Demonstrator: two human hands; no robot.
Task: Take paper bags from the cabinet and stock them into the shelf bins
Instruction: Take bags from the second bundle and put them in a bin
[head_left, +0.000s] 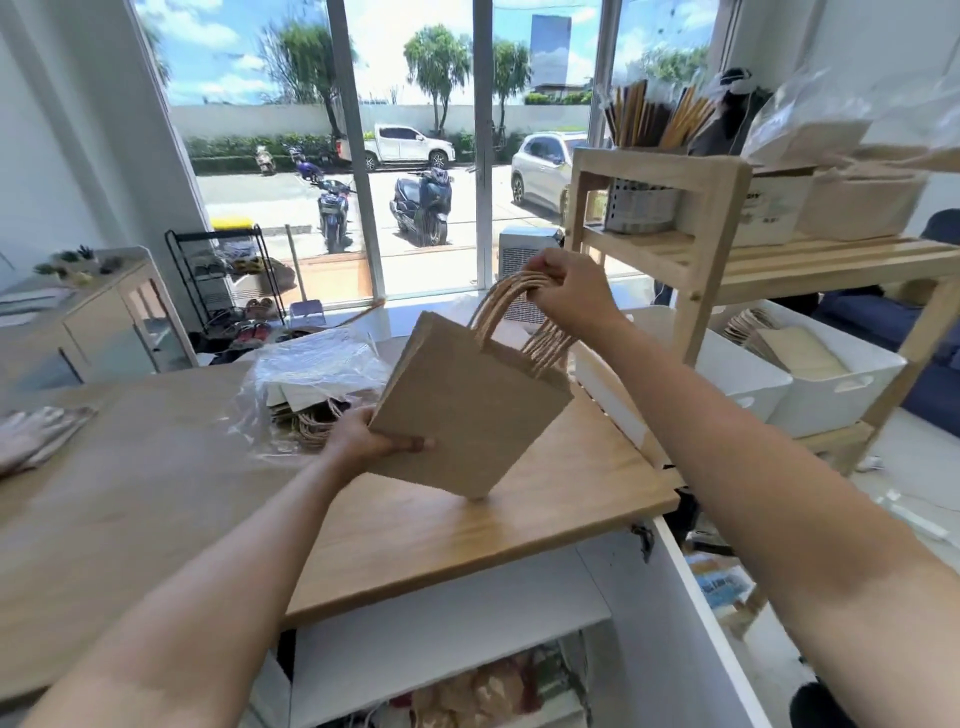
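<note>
- Stack of brown paper bags (467, 405) is held tilted, one corner down on the wooden surface (156, 493).
- Right hand (566, 291) grips the twisted handles, left hand (374, 439) pinches the lower edge.
- I'd tap the stack square, then slide it upright into a white bin (831, 384) on the shelf (701, 249).
- Box print up there is too blurry to read.

A wooden countertop (218, 499) carries a crumpled clear plastic wrapper (311, 374) holding what appear to be more bags, behind it toward the window. A folded cloth (36, 431) lies at the countertop's left edge. Right of it, a wooden shelf (727, 260) holds white bins (841, 384) and a metal holder (641, 208).
</note>
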